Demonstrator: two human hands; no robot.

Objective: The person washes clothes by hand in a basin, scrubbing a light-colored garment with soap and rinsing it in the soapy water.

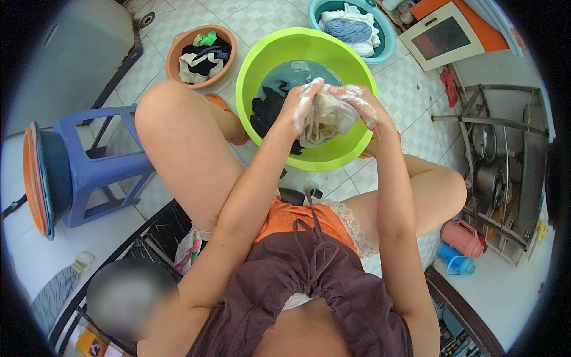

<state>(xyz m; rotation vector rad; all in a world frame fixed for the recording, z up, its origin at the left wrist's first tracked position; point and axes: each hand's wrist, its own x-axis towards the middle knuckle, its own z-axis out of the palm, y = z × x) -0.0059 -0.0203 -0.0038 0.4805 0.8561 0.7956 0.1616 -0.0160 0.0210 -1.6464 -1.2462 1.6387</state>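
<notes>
Both of my hands are coated in white suds and hold a wet, off-white cloth (328,118) over a lime-green plastic basin (254,49). My left hand (305,105) grips the cloth's left side, thumb on top. On its right side my right hand (360,105) has hold of it, with foam across the fingers. The lower folds of the cloth hang down into the basin; whether they touch the water is hard to tell. Cloudy bluish water (285,71) stands in the basin. Black garments (266,111) lie bunched along its left wall, partly behind my left forearm.
An orange-brown basin (171,62) of clothes stands back left, a teal basin (386,42) with white and blue laundry back right. At left is a blue plastic stool (89,178) bearing stacked basins (38,178). A metal rack (490,118) with pots and two jugs (461,238) are at right.
</notes>
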